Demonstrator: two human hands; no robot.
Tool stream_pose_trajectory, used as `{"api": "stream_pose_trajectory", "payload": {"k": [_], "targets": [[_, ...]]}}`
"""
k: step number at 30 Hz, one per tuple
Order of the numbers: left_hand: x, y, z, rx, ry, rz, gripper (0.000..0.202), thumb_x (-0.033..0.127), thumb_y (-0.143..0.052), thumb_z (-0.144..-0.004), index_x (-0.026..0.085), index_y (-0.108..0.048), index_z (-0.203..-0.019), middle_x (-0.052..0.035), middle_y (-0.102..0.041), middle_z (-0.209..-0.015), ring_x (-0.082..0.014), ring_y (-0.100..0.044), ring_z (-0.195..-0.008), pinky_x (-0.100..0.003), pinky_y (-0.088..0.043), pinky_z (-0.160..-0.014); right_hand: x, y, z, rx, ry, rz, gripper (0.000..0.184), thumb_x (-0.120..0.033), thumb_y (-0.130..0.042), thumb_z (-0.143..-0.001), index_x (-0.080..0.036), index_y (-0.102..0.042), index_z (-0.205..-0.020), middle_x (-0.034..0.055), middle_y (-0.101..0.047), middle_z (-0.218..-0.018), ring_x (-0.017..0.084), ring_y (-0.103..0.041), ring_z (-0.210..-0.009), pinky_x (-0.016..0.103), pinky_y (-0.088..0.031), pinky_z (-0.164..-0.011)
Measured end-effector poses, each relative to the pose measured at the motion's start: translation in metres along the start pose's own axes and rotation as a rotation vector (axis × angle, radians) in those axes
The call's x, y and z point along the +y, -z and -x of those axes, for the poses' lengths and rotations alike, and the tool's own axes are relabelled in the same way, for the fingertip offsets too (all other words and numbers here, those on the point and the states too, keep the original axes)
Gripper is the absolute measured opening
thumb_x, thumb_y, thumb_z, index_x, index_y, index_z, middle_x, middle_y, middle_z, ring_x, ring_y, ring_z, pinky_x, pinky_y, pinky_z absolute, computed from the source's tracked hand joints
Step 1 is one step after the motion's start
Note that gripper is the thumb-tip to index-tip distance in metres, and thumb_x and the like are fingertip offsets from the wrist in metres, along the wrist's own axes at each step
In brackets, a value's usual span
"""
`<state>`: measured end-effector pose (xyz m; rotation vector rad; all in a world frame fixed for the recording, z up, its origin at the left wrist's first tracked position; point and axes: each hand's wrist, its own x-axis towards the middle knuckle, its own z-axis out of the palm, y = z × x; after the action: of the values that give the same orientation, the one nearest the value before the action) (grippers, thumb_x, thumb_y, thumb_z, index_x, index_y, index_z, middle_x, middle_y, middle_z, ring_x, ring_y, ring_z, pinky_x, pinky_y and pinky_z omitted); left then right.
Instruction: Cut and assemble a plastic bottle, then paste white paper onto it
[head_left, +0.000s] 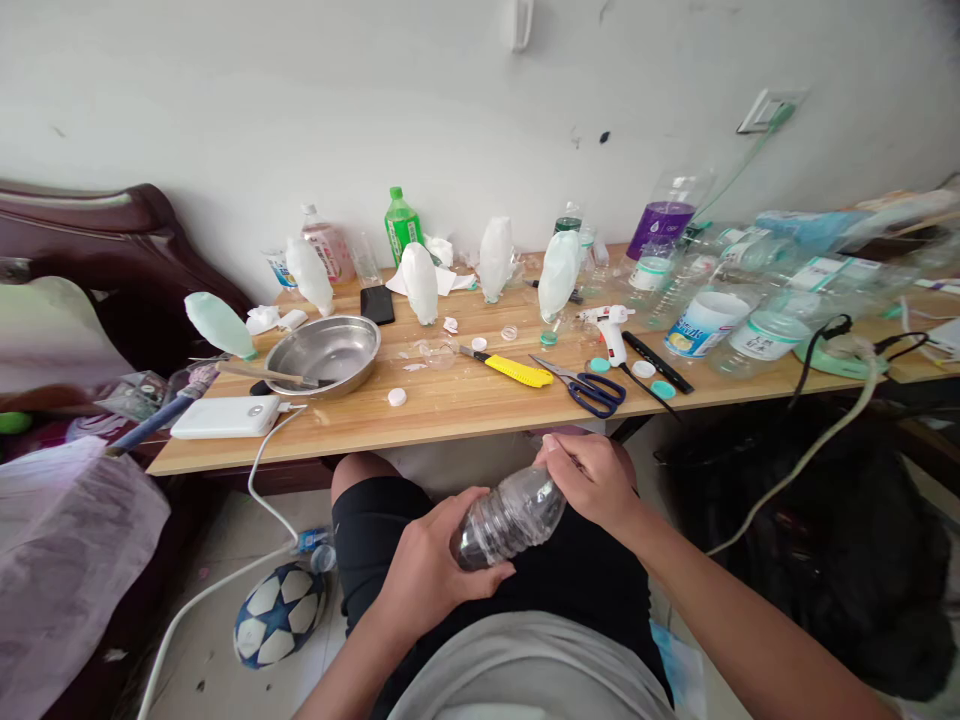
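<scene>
A clear, ribbed plastic bottle (511, 518) lies tilted above my lap, its neck end toward the upper right. My left hand (429, 558) is wrapped round its lower end, thumb below and fingers above. Closed at the neck end is my right hand (592, 478), which hides the mouth of the bottle; whether a cap is under the fingers cannot be seen. On the wooden table (352, 418) just beyond lie a yellow utility knife (517, 371), blue-handled scissors (592, 392) and a white glue gun (611, 335).
A metal bowl (330, 350) with a brush (270, 376) across it stands left, beside a white power bank (225, 418). Several white-covered bottle shapes (420, 284) stand behind. Clear bottles (765, 335) crowd the right. A ball (281, 615) lies on the floor near a white cable (217, 585).
</scene>
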<state>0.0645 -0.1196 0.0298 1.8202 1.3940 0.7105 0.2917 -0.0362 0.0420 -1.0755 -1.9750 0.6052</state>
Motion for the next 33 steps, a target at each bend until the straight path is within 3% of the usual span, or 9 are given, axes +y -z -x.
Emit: {"api": "stream_pose_trajectory", "payload": {"k": [4, 13, 20, 25, 31, 33], "targets": [[0.002, 0.0, -0.001, -0.011, 0.027, 0.056, 0.066, 0.034, -0.082, -0.069, 0.021, -0.057, -0.129, -0.0058, -0.069, -0.123, -0.0237, -0.065, -0.11, -0.032, -0.049, -0.099, 0.001, 0.0, 0.0, 0.036, 0.029, 0.031, 0.045, -0.027, -0.041, -0.099, -0.019, -0.064, -0.062, 0.0007, -0.063, -0.053, 0.012, -0.058, -0.049, 0.026, -0.038, -0.052], [0.006, -0.005, -0.001, -0.022, 0.097, 0.184, 0.06, 0.04, -0.08, -0.072, 0.02, -0.06, -0.125, -0.0017, -0.072, -0.103, -0.0204, -0.066, -0.089, -0.027, -0.052, -0.079, -0.002, 0.002, -0.005, 0.038, 0.017, 0.008, 0.043, -0.026, -0.041, -0.097, -0.019, -0.064, -0.062, 0.002, -0.066, -0.058, 0.014, -0.06, -0.053, 0.026, -0.041, -0.055], [0.006, -0.01, -0.003, 0.014, 0.105, 0.172, 0.064, 0.044, -0.081, -0.071, 0.02, -0.059, -0.126, -0.004, -0.072, -0.11, -0.0222, -0.067, -0.096, -0.03, -0.052, -0.085, 0.0, 0.001, -0.008, -0.001, -0.056, -0.054, 0.043, -0.033, -0.042, -0.099, -0.018, -0.062, -0.064, -0.0019, -0.057, -0.053, 0.011, -0.051, -0.049, 0.025, -0.035, -0.051], [0.005, -0.02, 0.0, 0.036, 0.093, 0.145, 0.069, 0.042, -0.082, -0.07, 0.019, -0.056, -0.129, -0.0082, -0.071, -0.119, -0.0255, -0.067, -0.104, -0.035, -0.053, -0.092, 0.001, -0.001, -0.007, 0.056, -0.09, -0.066, 0.049, -0.036, -0.039, -0.1, -0.019, -0.057, -0.058, -0.0016, -0.051, -0.05, 0.011, -0.048, -0.048, 0.027, -0.034, -0.053], [0.007, -0.023, 0.002, 0.106, 0.056, -0.032, 0.074, 0.047, -0.08, -0.072, 0.022, -0.051, -0.135, -0.0099, -0.067, -0.127, -0.0264, -0.066, -0.112, -0.039, -0.054, -0.096, 0.0, 0.003, -0.008, 0.023, -0.169, -0.102, 0.039, -0.044, -0.038, -0.102, -0.019, -0.066, -0.089, -0.0033, -0.053, -0.059, 0.013, -0.049, -0.053, 0.027, -0.036, -0.055], [0.007, -0.025, 0.003, 0.116, 0.033, -0.049, 0.075, 0.047, -0.08, -0.072, 0.022, -0.05, -0.136, -0.0093, -0.067, -0.128, -0.0258, -0.066, -0.112, -0.039, -0.055, -0.095, -0.002, 0.003, -0.007, 0.055, -0.161, -0.071, 0.041, -0.043, -0.037, -0.102, -0.02, -0.065, -0.084, -0.0026, -0.054, -0.059, 0.013, -0.05, -0.054, 0.027, -0.036, -0.057]]}}
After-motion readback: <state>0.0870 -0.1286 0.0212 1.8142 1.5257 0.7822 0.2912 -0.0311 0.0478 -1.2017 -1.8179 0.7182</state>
